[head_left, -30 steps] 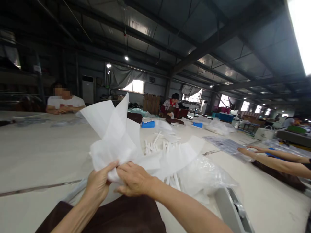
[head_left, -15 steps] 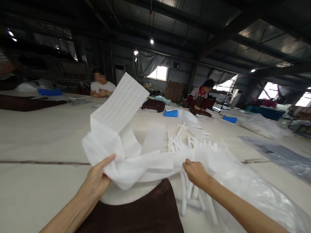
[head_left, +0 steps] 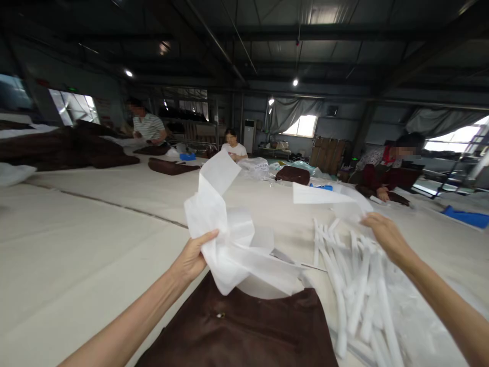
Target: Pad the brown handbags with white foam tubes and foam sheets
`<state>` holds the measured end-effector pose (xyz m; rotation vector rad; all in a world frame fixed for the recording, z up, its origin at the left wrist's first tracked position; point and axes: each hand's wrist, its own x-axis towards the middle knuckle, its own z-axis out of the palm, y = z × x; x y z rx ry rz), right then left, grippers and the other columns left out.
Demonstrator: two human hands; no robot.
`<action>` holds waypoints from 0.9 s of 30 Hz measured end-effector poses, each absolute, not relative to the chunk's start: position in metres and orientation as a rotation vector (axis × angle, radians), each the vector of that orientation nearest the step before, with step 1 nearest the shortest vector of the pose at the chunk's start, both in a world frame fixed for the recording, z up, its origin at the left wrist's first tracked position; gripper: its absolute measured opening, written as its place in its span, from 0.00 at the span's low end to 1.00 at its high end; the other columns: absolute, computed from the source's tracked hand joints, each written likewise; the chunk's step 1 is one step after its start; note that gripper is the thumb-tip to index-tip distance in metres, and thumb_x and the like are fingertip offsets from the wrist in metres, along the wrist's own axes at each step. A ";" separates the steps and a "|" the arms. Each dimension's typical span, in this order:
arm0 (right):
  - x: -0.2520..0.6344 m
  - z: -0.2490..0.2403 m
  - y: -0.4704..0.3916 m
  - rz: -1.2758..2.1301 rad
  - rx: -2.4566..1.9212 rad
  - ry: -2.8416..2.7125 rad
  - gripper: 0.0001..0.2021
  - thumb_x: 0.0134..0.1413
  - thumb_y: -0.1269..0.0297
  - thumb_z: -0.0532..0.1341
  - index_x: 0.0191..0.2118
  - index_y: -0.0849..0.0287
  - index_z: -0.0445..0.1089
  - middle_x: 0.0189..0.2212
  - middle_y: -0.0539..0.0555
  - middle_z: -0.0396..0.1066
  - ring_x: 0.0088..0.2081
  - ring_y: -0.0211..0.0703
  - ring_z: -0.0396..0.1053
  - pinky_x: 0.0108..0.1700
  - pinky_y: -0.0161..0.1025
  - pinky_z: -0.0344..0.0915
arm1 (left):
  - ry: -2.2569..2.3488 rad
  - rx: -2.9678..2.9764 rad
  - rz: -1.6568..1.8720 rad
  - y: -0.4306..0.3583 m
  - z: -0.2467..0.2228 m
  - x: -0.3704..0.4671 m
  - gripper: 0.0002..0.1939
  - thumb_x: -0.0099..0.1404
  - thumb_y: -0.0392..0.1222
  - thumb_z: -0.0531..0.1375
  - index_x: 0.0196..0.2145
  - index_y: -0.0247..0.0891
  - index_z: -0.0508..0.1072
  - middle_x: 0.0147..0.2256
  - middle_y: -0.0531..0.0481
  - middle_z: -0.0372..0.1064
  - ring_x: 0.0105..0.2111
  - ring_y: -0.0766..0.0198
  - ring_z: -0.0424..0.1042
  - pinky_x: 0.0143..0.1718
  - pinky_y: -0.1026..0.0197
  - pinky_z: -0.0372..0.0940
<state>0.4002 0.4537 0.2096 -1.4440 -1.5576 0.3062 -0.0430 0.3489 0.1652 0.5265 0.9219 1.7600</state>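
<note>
My left hand (head_left: pixel 194 255) is closed on a bunch of thin white foam sheets (head_left: pixel 229 234), its thumb across the front. The sheets fan out in loose folds above a dark brown leather-like piece (head_left: pixel 244 326), which looks like a bag and has a small shiny fitting. Farther right, my right hand (head_left: pixel 385 234) pinches the end of a separate white foam strip (head_left: pixel 321 194), which stretches out to the left. Below that hand lies a pile of white foam rods (head_left: pixel 359 290) on the table (head_left: pixel 114 244). Motion blurs the strip and the right fingers.
Clear plastic bags (head_left: pixel 431 316) lie at the right. Brown pieces (head_left: pixel 171 166) and blue objects (head_left: pixel 466 216) are spread over the far side. Three people work beyond: one in stripes (head_left: pixel 148 127), one in white (head_left: pixel 235 150), one at right (head_left: pixel 385 163).
My right hand has moved away to the right and up with a strip, apart from the bunch in my left hand. The view has turned left, and more of the brown piece shows.
</note>
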 end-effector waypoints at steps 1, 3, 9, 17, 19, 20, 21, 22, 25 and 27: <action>0.369 0.211 0.440 0.489 -1.323 -1.548 0.13 0.42 0.51 0.57 0.25 0.57 0.64 0.28 0.54 0.68 0.33 0.48 0.65 0.37 0.42 0.61 | 0.904 0.564 1.745 0.345 0.167 -0.035 0.22 0.54 0.23 0.64 0.48 0.29 0.74 0.41 0.38 0.77 0.37 0.50 0.78 0.40 0.52 0.77; 0.306 0.210 0.409 0.772 -1.125 -1.482 0.17 0.42 0.47 0.58 0.29 0.58 0.65 0.29 0.52 0.68 0.33 0.45 0.64 0.37 0.40 0.62 | 0.878 0.639 1.718 0.337 0.171 -0.014 0.25 0.50 0.25 0.67 0.48 0.29 0.74 0.42 0.37 0.77 0.38 0.49 0.78 0.41 0.53 0.77; 0.214 0.168 0.341 1.432 -0.674 -1.724 0.33 0.36 0.53 0.74 0.51 0.59 0.71 0.45 0.55 0.75 0.45 0.51 0.72 0.49 0.45 0.67 | 0.780 1.012 1.575 0.316 0.182 0.062 0.29 0.48 0.42 0.74 0.47 0.31 0.74 0.41 0.39 0.77 0.38 0.51 0.77 0.38 0.58 0.74; 0.329 0.167 0.318 1.174 -0.964 -1.108 0.31 0.27 0.53 0.78 0.42 0.63 0.75 0.44 0.61 0.77 0.47 0.58 0.74 0.55 0.53 0.67 | 0.840 0.852 1.677 0.324 0.181 0.048 0.31 0.39 0.42 0.75 0.43 0.32 0.75 0.39 0.41 0.77 0.41 0.51 0.76 0.37 0.59 0.73; 0.348 0.173 0.314 1.123 -0.967 -1.035 0.31 0.27 0.57 0.78 0.43 0.61 0.75 0.46 0.60 0.77 0.50 0.57 0.73 0.58 0.52 0.66 | 0.828 0.925 1.646 0.327 0.179 0.049 0.31 0.40 0.43 0.75 0.43 0.33 0.75 0.37 0.43 0.77 0.40 0.50 0.76 0.37 0.56 0.73; 0.354 0.175 0.313 1.111 -0.957 -0.986 0.30 0.28 0.59 0.78 0.43 0.60 0.74 0.46 0.59 0.77 0.51 0.56 0.73 0.58 0.51 0.66 | 0.823 0.964 1.639 0.328 0.179 0.051 0.30 0.42 0.44 0.75 0.43 0.34 0.75 0.36 0.43 0.77 0.40 0.49 0.76 0.37 0.54 0.73; 0.359 0.174 0.313 1.104 -0.945 -0.923 0.29 0.28 0.60 0.77 0.43 0.60 0.74 0.46 0.58 0.77 0.51 0.55 0.73 0.57 0.49 0.67 | 0.822 0.994 1.634 0.327 0.180 0.054 0.28 0.44 0.45 0.74 0.43 0.35 0.75 0.35 0.44 0.77 0.40 0.49 0.76 0.37 0.52 0.73; 0.364 0.172 0.313 1.098 -0.938 -0.856 0.27 0.29 0.62 0.76 0.41 0.60 0.74 0.44 0.58 0.77 0.50 0.55 0.73 0.56 0.48 0.69 | 0.825 1.014 1.630 0.326 0.182 0.057 0.27 0.46 0.45 0.73 0.43 0.36 0.75 0.34 0.45 0.77 0.39 0.49 0.76 0.37 0.51 0.73; 0.383 0.163 0.312 1.053 -0.956 -0.708 0.19 0.31 0.64 0.73 0.35 0.62 0.73 0.36 0.59 0.78 0.46 0.57 0.75 0.49 0.48 0.75 | 0.824 1.055 1.553 0.320 0.185 0.059 0.25 0.47 0.45 0.73 0.43 0.37 0.76 0.35 0.45 0.77 0.40 0.49 0.76 0.40 0.49 0.73; 0.407 0.160 0.307 0.971 -0.994 -0.670 0.18 0.34 0.62 0.72 0.35 0.62 0.73 0.33 0.60 0.78 0.45 0.58 0.76 0.47 0.49 0.77 | 0.863 1.190 1.392 0.315 0.181 0.051 0.26 0.46 0.47 0.74 0.43 0.37 0.77 0.37 0.43 0.78 0.42 0.48 0.76 0.44 0.49 0.73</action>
